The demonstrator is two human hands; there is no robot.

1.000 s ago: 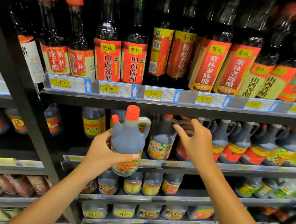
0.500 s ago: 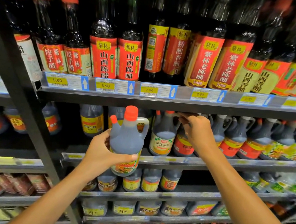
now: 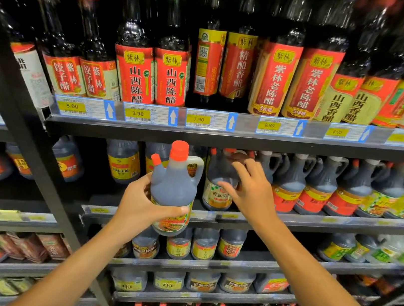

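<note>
The left hand (image 3: 144,204) grips the red-capped jug (image 3: 175,183) upright, just in front of the middle shelf (image 3: 329,221); the right hand (image 3: 252,192), fingers spread, hovers before a shelved jug (image 3: 215,194). Whether they touch is unclear.

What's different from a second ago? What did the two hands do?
The right hand drew back from the tops of the shelf jugs, where its fingers lay half a second ago. It now hovers open in front of them, fingers spread, holding nothing. The left hand grips the red-capped jug upright in front of the shelf, as before. The shelf jugs look unmoved.
</note>
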